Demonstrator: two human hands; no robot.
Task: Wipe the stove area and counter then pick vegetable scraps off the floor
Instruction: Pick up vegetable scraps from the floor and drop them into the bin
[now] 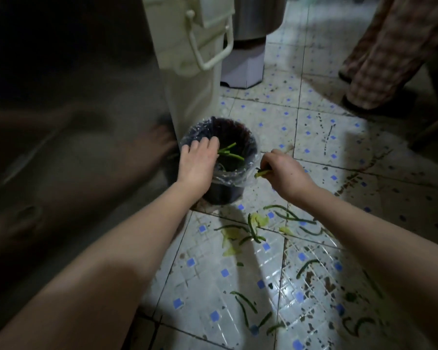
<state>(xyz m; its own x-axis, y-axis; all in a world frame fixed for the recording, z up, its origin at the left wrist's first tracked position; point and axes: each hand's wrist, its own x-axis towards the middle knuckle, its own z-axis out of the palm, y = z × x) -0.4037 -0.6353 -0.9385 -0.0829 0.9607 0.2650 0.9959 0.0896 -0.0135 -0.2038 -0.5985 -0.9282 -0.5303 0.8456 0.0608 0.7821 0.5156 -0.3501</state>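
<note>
The left hand (196, 162) hovered over the lined bin (235, 176), fingers loose, seemingly empty. The right hand (282, 173) pinched green scraps (262, 173) just right of the bin's rim. More vegetable scraps (253, 228) littered the floor (326, 137) nearer the person.

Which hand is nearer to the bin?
Left. The left hand lies over the left side of the opening of the bin. The right hand is just outside the rim on the right, pinching a scrap.
</note>
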